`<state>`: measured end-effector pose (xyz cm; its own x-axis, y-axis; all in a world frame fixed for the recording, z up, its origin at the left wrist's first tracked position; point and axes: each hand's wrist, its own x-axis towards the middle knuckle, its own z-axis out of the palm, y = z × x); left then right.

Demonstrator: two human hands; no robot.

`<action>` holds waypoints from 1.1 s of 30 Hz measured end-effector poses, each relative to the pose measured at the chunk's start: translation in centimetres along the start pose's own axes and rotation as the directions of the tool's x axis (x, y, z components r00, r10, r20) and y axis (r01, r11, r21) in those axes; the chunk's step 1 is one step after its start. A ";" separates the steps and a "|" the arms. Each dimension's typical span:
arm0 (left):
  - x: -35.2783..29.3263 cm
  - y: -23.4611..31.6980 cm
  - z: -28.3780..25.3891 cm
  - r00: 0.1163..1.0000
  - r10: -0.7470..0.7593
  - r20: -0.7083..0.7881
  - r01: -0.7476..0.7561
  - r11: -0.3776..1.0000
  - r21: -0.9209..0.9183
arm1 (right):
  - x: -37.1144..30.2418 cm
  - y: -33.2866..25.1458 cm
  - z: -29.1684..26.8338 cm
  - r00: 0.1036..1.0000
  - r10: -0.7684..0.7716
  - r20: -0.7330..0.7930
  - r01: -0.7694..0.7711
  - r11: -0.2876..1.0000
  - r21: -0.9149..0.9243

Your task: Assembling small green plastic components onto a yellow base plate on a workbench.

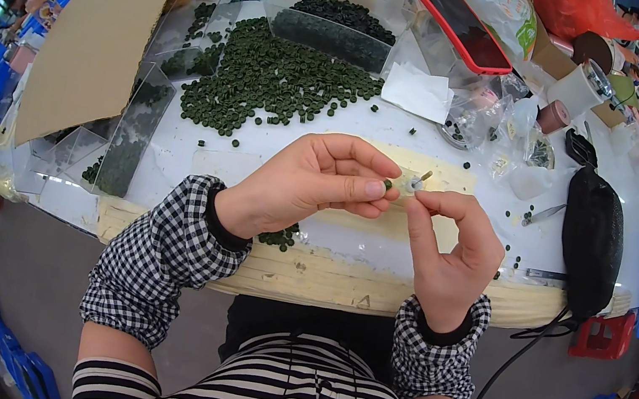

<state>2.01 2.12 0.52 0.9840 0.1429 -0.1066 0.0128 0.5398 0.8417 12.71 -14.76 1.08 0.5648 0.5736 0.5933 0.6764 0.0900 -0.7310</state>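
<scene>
My left hand (315, 177) is closed in a pinch above the table, with a small dark green round piece (388, 184) between thumb and fingertips. Just to its right, my right hand (457, 245) has thumb and forefinger drawn together. What these fingers hold, if anything, is too small to make out. Right by both sets of fingertips, a short brownish pin (426, 176) sticks up at a slant from a small pale, partly see-through piece. Beyond my left hand lies a wide heap of the same green pieces (273, 76).
A clear box (331, 35) of green pieces stands behind the heap. Cardboard (106, 25) leans at the left. A red-cased phone (462, 30), a white paper (417, 93), plastic bags, a white cup (583, 88) and a black pouch (590, 239) with a cable lie at the right.
</scene>
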 end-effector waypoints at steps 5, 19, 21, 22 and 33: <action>0.2 -0.3 -0.1 0.999 0.049 0.018 -0.049 0.999 0.007 | -0.6 0.7 0.6 0.990 0.139 -0.001 -0.135 0.964 0.230; 0.0 -0.6 0.5 0.989 0.146 -0.010 -0.144 0.984 0.108 | -0.7 1.0 1.1 0.982 0.179 0.053 -0.187 0.931 0.314; 0.0 -0.7 0.5 0.987 0.159 -0.014 -0.156 0.982 0.109 | -0.7 0.9 1.2 0.976 0.206 0.077 -0.219 0.912 0.347; 0.0 -0.8 0.5 0.986 0.165 -0.014 -0.162 0.981 0.108 | -0.7 0.8 1.1 0.972 0.219 0.088 -0.236 0.903 0.360; -0.2 -0.5 0.8 0.985 0.168 -0.046 -0.160 0.978 0.136 | -1.0 0.8 1.2 0.962 0.248 0.111 -0.271 0.849 0.453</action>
<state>1.96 1.14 0.58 0.9630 0.2691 0.0118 -0.1207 0.3920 0.9120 12.10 -14.27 -0.50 0.6591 0.6646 0.3520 0.2075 0.2892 -0.9345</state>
